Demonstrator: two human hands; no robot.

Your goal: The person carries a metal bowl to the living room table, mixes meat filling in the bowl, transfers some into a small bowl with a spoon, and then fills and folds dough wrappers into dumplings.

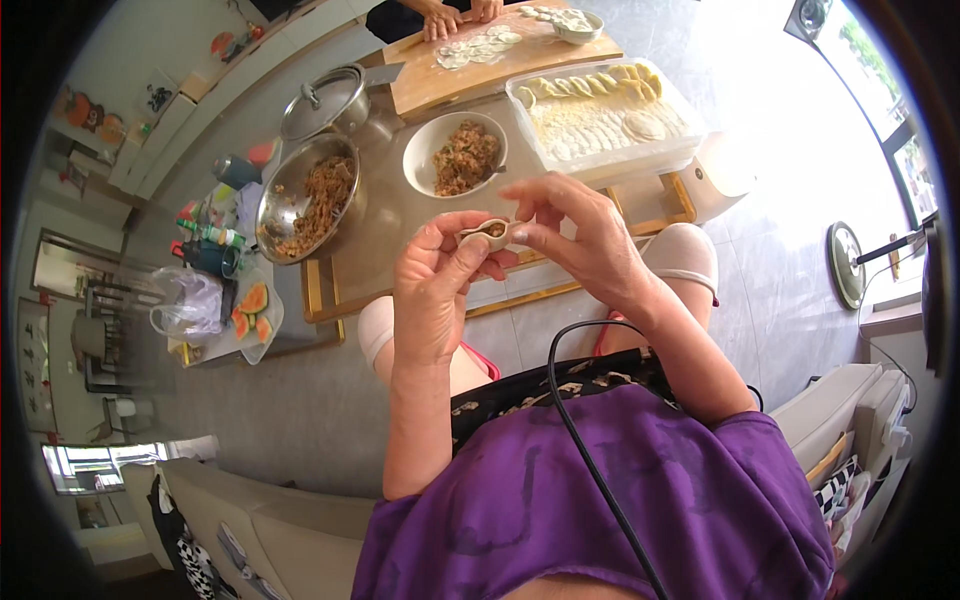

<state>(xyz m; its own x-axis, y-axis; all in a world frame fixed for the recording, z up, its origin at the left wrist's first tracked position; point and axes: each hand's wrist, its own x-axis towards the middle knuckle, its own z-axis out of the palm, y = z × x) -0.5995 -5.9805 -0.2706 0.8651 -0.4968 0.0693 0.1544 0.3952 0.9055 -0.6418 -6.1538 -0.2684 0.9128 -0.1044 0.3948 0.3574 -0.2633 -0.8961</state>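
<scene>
Above the near edge of the table, my left hand (432, 285) is closed round a half-folded dumpling (493, 229), whose brown filling shows through the gap in its dough. My right hand (590, 240) has its thumb at the dumpling's right end, with the fingers bent over it. Just beyond my hands stands a white bowl (416, 160) of meat-and-vegetable filling (464, 160); a utensil handle rests at its right side. To the right, a clear plastic box (600, 168) holds rows of shaped dumplings (595, 85) on a floury layer.
At left are a steel bowl (283, 200) of more filling, a lidded pot (325, 105) and a tray with melon slices (252, 300). Across the table, another person's hands (440, 20) rest by a wooden board (420, 90) with wrappers (480, 46). A black cable (575, 410) crosses my front.
</scene>
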